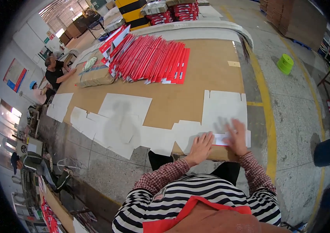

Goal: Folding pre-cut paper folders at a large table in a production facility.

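Observation:
At the near edge of the table, a small white folded piece with a red edge (220,140) lies between my hands; it looks like paper or thin card. My left hand (201,147) rests flat at its left end, fingers stretched out. Over its right end is my right hand (238,136), fingers spread and partly smeared by motion. White cut card sheets (224,105) lie under and beyond the hands. Farther off, a long fanned row of red flat packets or envelopes (147,58) leans across the brown tabletop (207,70).
A wrapped bundle (95,77) sits left of the red row. More white sheets (126,105) cover the table's near left. People sit at the far left (56,72), and another person (37,165) works at lower left. On the right floor stand a green stool (285,64) and a blue bin (325,152).

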### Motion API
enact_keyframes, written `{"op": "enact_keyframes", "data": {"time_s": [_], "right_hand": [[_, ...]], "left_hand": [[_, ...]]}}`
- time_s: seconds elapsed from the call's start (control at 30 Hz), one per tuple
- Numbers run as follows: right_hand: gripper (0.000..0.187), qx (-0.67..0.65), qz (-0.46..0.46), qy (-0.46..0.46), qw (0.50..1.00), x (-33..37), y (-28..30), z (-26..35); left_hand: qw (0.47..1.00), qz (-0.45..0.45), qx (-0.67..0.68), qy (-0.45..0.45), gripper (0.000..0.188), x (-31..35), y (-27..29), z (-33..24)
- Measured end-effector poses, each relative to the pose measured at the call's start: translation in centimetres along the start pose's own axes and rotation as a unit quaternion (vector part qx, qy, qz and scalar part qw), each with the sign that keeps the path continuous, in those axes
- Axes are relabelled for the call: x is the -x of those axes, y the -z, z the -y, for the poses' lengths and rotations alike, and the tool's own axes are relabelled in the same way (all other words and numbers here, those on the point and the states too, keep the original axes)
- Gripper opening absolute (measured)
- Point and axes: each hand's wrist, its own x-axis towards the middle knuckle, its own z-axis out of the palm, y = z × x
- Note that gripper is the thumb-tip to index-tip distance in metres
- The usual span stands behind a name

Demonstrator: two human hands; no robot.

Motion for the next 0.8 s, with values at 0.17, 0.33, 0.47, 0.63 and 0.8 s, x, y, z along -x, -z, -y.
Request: {"op": "enact_keyframes", "data": {"time_s": [0.17,0.33,0.47,0.63,0.8], "right_hand": [[0.050,-0.047,0.171,0.072,0.981,0.7,-0.1,2.1],[0.050,-0.089,0.206,0.061,0.973,0.9,-0.1,1.5],[0.052,-0.061,0.201,0.068,0.975,0.5,-0.4,1.6],[0.051,-0.059,0.219,0.052,0.973,0.8,0.0,1.6],[0.050,0.002,0.061,-0.016,0.998,2.3,2.1,2.2]], "left_hand": [[0.997,0.046,0.020,-0.054,0.078,5.0,4.2,2.8],[0.911,-0.032,0.298,0.284,0.057,4.6,4.4,6.7],[0.970,-0.152,0.082,0.172,0.044,3.7,1.4,6.1],[0.996,-0.067,0.036,0.046,0.079,3.9,0.5,2.0],[0.996,0.056,-0.069,0.003,0.101,4.2,1.2,0.0]]}}
